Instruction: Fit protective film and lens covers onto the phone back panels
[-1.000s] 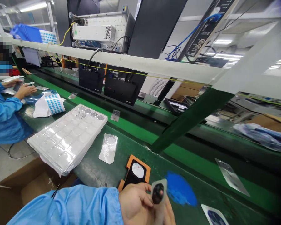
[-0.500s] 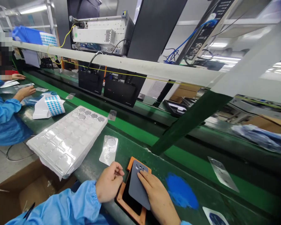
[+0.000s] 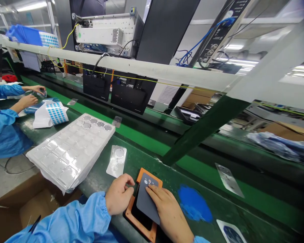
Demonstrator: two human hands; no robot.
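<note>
A dark grey phone back cover (image 3: 147, 200) with camera holes near its top lies tilted over an orange frame fixture (image 3: 139, 225) at the bench edge. My right hand (image 3: 168, 211) lies on the cover's right side, fingers extended together across it below the holes. Beside the fixture's left edge is my left hand (image 3: 120, 195), its fingers curled, thumb near the cover's left side; whether it pinches anything is hidden. A clear film piece with a round part (image 3: 116, 162) lies just beyond my left hand.
A white plastic tray (image 3: 71, 152) with round parts stands left. A blue patch (image 3: 195, 204) and a round-marked card (image 3: 230, 233) lie right. A slanted green post (image 3: 197, 131) rises behind. At far left a person's hands (image 3: 27, 101) work near dotted sheets (image 3: 56, 113).
The grey cover has shifted slightly left over the fixture, with my right hand on it. The other person's far hand has moved right. Film pieces on the green belt have moved left.
</note>
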